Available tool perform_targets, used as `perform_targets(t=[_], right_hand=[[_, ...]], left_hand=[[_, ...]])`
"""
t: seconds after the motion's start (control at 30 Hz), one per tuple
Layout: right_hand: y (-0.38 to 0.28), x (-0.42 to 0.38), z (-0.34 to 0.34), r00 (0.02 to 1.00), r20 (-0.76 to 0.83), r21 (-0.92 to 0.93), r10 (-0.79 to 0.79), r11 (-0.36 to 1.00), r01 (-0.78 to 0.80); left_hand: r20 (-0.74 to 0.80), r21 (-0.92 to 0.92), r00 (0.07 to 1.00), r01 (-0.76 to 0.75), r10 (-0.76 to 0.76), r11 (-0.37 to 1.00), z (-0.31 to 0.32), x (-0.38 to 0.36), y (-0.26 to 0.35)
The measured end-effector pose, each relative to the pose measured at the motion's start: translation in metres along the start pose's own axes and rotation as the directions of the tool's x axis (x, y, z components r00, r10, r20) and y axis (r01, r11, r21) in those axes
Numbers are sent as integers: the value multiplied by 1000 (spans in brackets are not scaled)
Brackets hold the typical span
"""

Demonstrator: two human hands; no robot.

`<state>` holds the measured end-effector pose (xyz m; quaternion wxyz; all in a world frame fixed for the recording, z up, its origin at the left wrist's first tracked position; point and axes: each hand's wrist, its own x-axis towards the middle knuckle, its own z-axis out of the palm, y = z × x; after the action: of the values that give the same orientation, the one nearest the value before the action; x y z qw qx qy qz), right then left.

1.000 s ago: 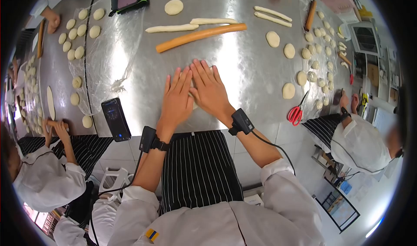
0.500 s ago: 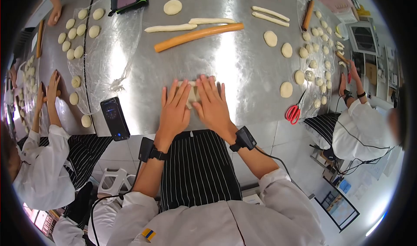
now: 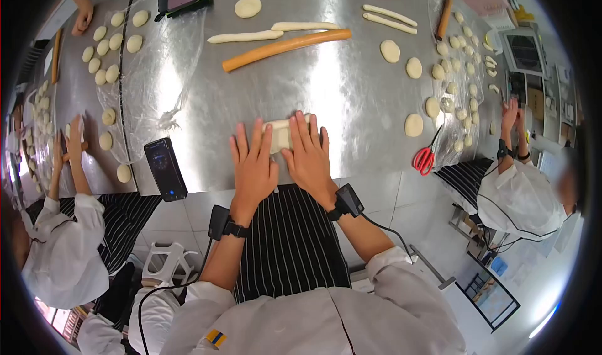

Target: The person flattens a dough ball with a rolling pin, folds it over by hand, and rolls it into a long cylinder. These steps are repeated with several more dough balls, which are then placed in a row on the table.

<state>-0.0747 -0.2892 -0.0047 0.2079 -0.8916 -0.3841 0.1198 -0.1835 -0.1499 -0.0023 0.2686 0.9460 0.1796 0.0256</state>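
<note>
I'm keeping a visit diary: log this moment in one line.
left hand: on dough | right hand: on dough | rolling pin: beyond hands

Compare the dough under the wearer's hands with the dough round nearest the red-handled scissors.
- Shape: the worked dough has a raised roll along its far edge and a flatter part nearer the wearer; the dough round is a plain disc.
- Contact: the left hand and right hand partly cover the worked dough; nothing covers the dough round.
Shared: pale colour, same metal table.
</note>
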Motion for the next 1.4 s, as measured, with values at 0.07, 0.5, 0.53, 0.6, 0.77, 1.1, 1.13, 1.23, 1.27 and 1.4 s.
perform_targets(t=[0.07, 0.5, 0.53, 0.6, 0.77, 1.1, 1.13, 1.23, 1.27, 1.4], right_hand=[[-8, -30, 5, 999, 27, -5, 20, 1000, -20], [-21, -68, 14, 1000, 8, 26, 28, 999, -28], [-23, -69, 14, 999, -2, -1, 36, 999, -36], [-19, -47, 14, 997, -49, -13, 55, 998, -55], [-8, 9, 7, 996, -81, 69, -21, 997, 26], [-17, 3, 4, 991, -121, 113, 63, 992, -49], [-11, 23, 2, 996, -90, 60, 23, 998, -17], [-5, 21, 6, 997, -63, 12, -38, 999, 38], [-7, 1, 4, 1000, -4, 16, -16, 1000, 16], [-5, -18, 10, 998, 1, -47, 61, 997, -61]], left_hand=[[81, -206, 997, 10, 7, 979, 2, -14, 2], [136, -138, 990, -24, 43, 990, 12, -41, 22], [62, -129, 998, 24, -16, 991, 17, -46, 24], [-26, -167, 997, 72, -78, 983, 19, -31, 23], [37, -206, 999, -7, 15, 979, 4, 26, 20], [-16, -261, 999, 31, -36, 965, 8, 25, 19], [5, -231, 1000, 22, -21, 973, 7, 38, 14], [62, -139, 998, -4, 12, 990, 6, 22, 9], [107, -82, 994, -29, 38, 996, 6, 7, 11], [16, 30, 999, 33, -33, 999, 31, -19, 18]])
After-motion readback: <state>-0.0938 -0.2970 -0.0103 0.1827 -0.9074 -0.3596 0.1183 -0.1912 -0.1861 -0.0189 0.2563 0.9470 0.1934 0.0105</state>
